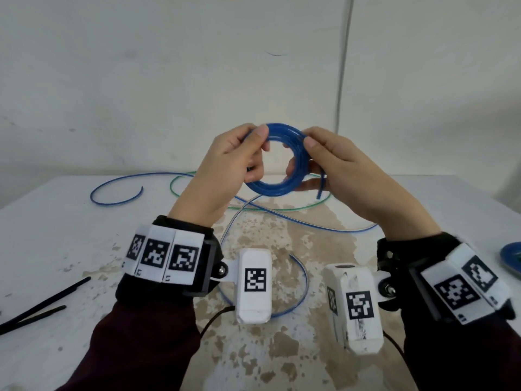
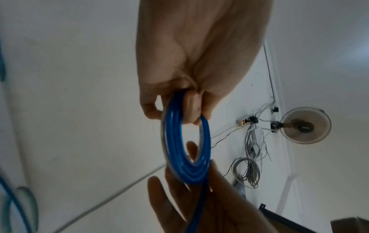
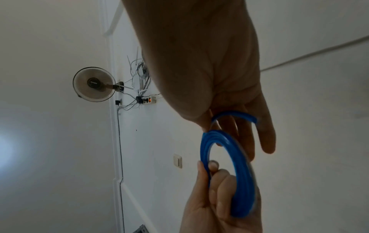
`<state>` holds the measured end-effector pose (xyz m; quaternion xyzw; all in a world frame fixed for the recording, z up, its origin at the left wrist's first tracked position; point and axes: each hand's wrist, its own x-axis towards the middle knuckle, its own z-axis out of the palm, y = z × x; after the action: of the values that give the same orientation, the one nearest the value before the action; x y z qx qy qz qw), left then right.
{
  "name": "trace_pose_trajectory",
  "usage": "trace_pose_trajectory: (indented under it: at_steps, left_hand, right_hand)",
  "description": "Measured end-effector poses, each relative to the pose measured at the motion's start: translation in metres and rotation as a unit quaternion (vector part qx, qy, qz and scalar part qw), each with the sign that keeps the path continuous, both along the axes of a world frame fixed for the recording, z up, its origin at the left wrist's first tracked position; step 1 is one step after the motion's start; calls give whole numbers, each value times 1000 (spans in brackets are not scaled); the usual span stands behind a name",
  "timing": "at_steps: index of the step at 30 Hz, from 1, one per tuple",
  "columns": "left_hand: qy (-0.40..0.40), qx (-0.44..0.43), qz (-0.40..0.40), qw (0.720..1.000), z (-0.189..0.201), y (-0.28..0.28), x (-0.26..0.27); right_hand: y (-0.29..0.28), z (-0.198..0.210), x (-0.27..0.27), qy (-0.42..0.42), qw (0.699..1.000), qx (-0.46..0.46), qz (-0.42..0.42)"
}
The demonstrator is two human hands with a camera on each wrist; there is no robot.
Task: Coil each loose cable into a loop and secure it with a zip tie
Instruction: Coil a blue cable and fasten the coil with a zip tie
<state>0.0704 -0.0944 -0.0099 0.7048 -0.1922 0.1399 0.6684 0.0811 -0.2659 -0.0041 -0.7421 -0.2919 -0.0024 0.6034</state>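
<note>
A blue cable wound into a small coil (image 1: 273,189) is held up in the air above the table, between both hands. My left hand (image 1: 258,150) grips the coil's left side, thumb on top and fingers curled through the ring. On the right side, my right hand (image 1: 313,153) pinches it, thumb in front and fingers behind. The cable's short free end (image 1: 320,186) hangs down by the right fingers. In the left wrist view the coil (image 2: 173,141) shows edge-on under the left fingers (image 2: 189,108). The right wrist view shows the coil (image 3: 239,173) too. Two black zip ties (image 1: 42,306) lie at the table's left.
Loose cables sprawl over the white, stained table (image 1: 70,235): a blue one (image 1: 118,190) at the back left, a green one (image 1: 253,208) and a blue-white one (image 1: 306,277) near the wrists. A blue coil (image 1: 511,258) lies at the right edge. A wall stands behind.
</note>
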Motion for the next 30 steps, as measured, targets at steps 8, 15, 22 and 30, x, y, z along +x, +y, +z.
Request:
trace_pose_trajectory:
  at_steps: [8, 15, 22, 30]
  left_hand:
    - [2, -172, 29, 985, -9, -20, 4]
    - [103, -116, -72, 985, 0, -21, -3]
    - [71, 46, -70, 994, 0, -9, -8]
    - [29, -31, -3, 999, 1, -10, -5]
  right_hand:
    - [3, -3, 2, 66, 994, 86, 21]
    - [-9, 2, 6, 29, 998, 63, 0]
    - [-2, 1, 0, -49, 993, -107, -19]
    - [-2, 4, -5, -18, 992, -111, -53]
